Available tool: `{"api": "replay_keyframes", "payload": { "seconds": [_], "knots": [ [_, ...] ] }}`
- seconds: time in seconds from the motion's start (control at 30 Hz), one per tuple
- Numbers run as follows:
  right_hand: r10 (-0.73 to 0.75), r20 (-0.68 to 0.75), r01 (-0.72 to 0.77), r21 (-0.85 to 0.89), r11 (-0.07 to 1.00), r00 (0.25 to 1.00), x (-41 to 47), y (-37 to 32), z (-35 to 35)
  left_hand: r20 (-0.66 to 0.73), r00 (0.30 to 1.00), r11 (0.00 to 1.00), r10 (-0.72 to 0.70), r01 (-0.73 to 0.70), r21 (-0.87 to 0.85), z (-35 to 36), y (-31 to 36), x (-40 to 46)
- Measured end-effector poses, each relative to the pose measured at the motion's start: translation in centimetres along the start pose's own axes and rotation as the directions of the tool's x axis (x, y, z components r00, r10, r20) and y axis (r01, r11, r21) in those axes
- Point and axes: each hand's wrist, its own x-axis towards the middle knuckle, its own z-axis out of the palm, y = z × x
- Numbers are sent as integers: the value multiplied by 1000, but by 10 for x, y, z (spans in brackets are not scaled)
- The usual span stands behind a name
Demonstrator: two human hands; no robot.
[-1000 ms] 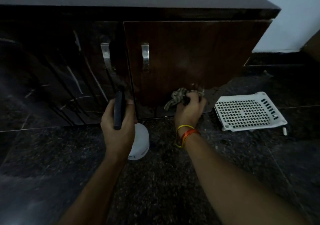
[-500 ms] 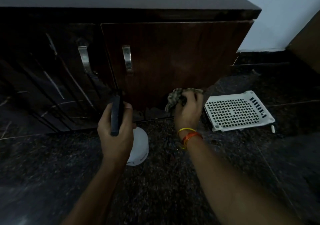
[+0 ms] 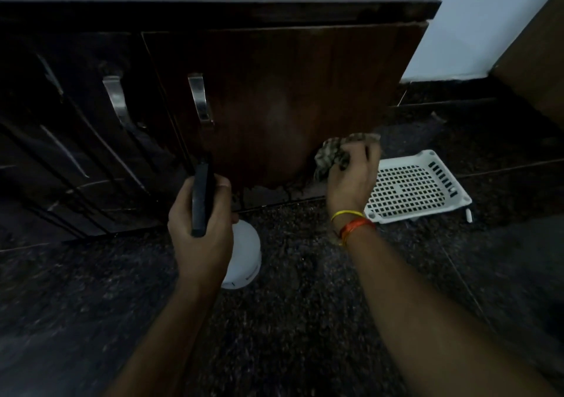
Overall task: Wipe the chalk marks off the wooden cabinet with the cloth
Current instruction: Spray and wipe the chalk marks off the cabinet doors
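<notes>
A dark wooden cabinet fills the upper view, with two metal handles. Its right door shows a pale smudge in the middle and a worn, whitish lower edge. My right hand presses a crumpled patterned cloth against the door's bottom right corner. My left hand is closed around a black spray trigger of a white bottle, held in front of the door's lower left part. The left door carries pale streaks.
A white perforated plastic tray lies on the dark stone floor just right of my right hand. A pale wall and a brown panel stand at the far right.
My right hand has slid the cloth to the right along the door's lower edge, to the corner. The view has shifted to the right. My left hand still holds the bottle.
</notes>
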Motion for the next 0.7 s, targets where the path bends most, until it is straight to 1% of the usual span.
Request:
{"api": "replay_keyframes", "payload": {
  "seconds": [0.07,0.13,0.2,0.27,0.33,0.37,0.43,0.5,0.53,0.63,0.7],
  "knots": [
    [-59,-46,58,-23,998,997,5,4,-6,1,1000,1000,-1,1,-1,1,-2,-1],
    [-69,-25,67,-74,995,997,6,10,-6,13,1000,1000,-6,6,-6,1,-2,-3],
    [-21,0,21,-104,994,1000,0,20,3,25,1000,1000,-15,16,-9,0,-1,-6],
    [32,50,-28,-93,995,998,-7,32,11,31,999,1000,-20,21,-11,-2,1,-8],
    [33,112,-23,-95,995,993,-11,43,12,32,999,1000,-27,27,-12,-4,5,-10],
    [44,120,-33,-91,995,992,-9,44,10,29,999,999,-29,29,-15,-5,6,-10],
    [76,73,-72,-54,996,994,0,39,5,22,999,999,-31,31,-21,-6,6,-8],
    [48,-55,-48,-6,999,997,8,30,2,14,999,999,-30,30,-19,-5,3,-5],
    [49,-89,-49,8,999,995,8,28,3,9,999,999,-33,33,-19,-3,2,-5],
    [111,-76,-107,52,993,991,0,27,11,-2,999,998,-46,46,-36,0,2,-7],
    [214,2,-213,69,975,977,-6,30,19,0,999,998,-45,45,-39,0,4,-10]
  ]
}}
